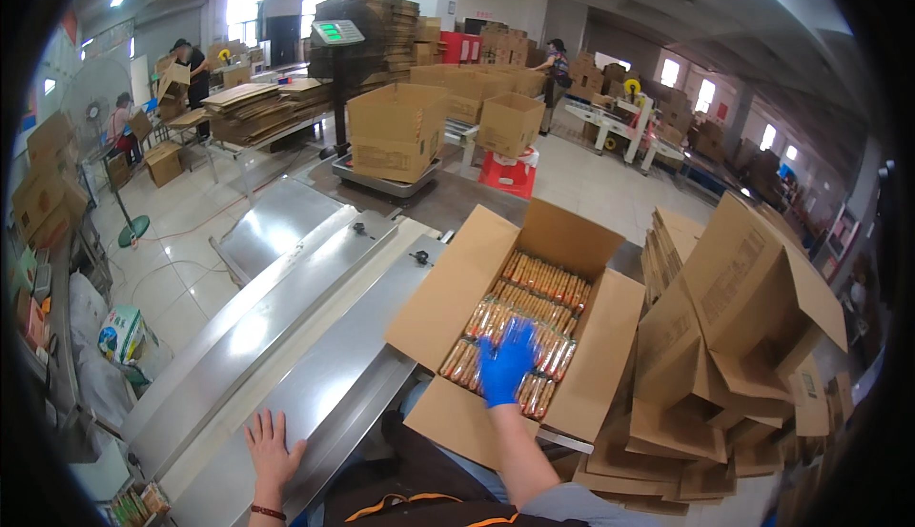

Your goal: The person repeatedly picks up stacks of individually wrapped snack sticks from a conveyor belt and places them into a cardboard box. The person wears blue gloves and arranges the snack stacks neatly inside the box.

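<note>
An unfolded cardboard box (600, 348) stands with its flaps spread, filled with rows of small wrapped snack packs (543, 280). My right hand (507, 362), in a blue glove, lies palm down over the packs in the lower middle of the box, fingers spread. Whether it presses on them is hard to tell. My bare left hand (270, 445) rests flat, fingers apart, on the stainless steel side plate (307, 377) of a conveyor. A pale belt (236, 405) runs along that plate. Neither hand holds anything.
Flattened and half-folded cartons (715, 355) are piled close at the right. Ahead, a tall carton (397, 134) sits on a platform scale, with another carton (511, 123) on a red stool. A floor fan (93, 109) and several people are farther off, along with a carton-sealing machine (622, 116).
</note>
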Available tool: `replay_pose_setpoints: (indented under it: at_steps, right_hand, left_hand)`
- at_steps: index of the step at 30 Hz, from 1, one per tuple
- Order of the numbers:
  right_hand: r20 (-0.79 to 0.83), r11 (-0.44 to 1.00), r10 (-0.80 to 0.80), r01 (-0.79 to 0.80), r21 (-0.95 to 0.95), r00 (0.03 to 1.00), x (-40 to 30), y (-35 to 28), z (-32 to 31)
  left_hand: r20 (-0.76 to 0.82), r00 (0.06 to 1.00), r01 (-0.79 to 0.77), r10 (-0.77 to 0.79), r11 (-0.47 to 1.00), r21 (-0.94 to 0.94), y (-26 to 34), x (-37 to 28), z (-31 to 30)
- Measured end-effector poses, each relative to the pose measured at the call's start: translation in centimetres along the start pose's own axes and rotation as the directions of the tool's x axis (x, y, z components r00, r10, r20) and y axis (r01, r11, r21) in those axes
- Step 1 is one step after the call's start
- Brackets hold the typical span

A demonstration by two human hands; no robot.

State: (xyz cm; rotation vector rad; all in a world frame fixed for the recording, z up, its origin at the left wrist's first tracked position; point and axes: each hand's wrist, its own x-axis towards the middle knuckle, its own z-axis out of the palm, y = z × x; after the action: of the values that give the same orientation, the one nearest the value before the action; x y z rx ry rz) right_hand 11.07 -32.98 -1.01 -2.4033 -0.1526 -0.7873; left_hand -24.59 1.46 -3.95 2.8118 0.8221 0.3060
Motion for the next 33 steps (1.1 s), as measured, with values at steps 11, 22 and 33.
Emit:
replay_pose_setpoints:
  at_steps: [11, 22, 33]
  right_hand:
    - [0.477, 0.692, -0.715, 0.616, 0.377, 0.511, -17.2, -20.6, 8.9]
    - [0.476, 0.664, -0.747, 0.544, 0.512, 0.464, -15.2, -16.9, 8.2]
    - [0.407, 0.64, -0.763, 0.503, 0.581, 0.502, -14.8, -17.9, 6.5]
  left_hand:
    - [-0.03, 1.0, -0.007, 0.008, 0.999, 0.048, 0.7, 1.0, 0.0]
    - [-0.012, 0.999, -0.031, 0.031, 0.998, 0.059, 2.9, 1.3, 1.3]
    - [-0.001, 1.0, -0.009, 0.01, 0.993, 0.119, 2.0, 0.9, 0.6]
